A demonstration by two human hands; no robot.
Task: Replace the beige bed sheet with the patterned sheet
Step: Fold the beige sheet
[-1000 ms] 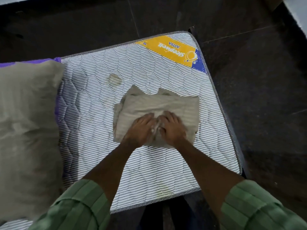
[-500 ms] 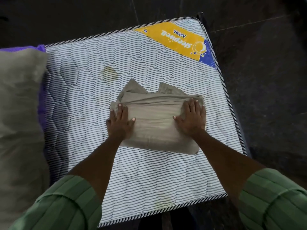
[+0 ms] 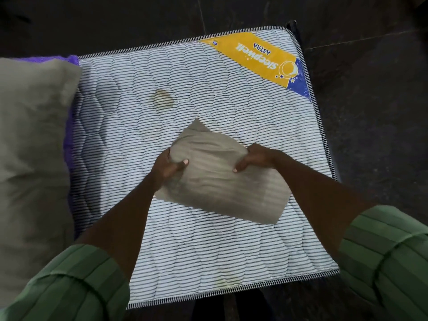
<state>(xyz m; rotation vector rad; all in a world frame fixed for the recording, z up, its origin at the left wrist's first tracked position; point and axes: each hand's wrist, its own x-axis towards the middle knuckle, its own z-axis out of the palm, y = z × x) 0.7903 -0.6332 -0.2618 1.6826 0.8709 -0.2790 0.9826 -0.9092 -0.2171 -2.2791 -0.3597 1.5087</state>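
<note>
The beige bed sheet is folded into a thick rectangle and is tilted, its far edge raised off the bare striped mattress. My left hand grips its left end, thumb on top. My right hand grips its right end, thumb on top and fingers underneath. No patterned sheet is in view.
A large beige pillow lies along the left side of the mattress, over a strip of purple fabric. A yellow and blue brand label marks the far right corner. Dark floor surrounds the bed.
My hands went from pressing flat on the folded beige sheet to spreading to its ends and gripping them. The sheet's far edge now lifts off the mattress and the bundle has turned.
</note>
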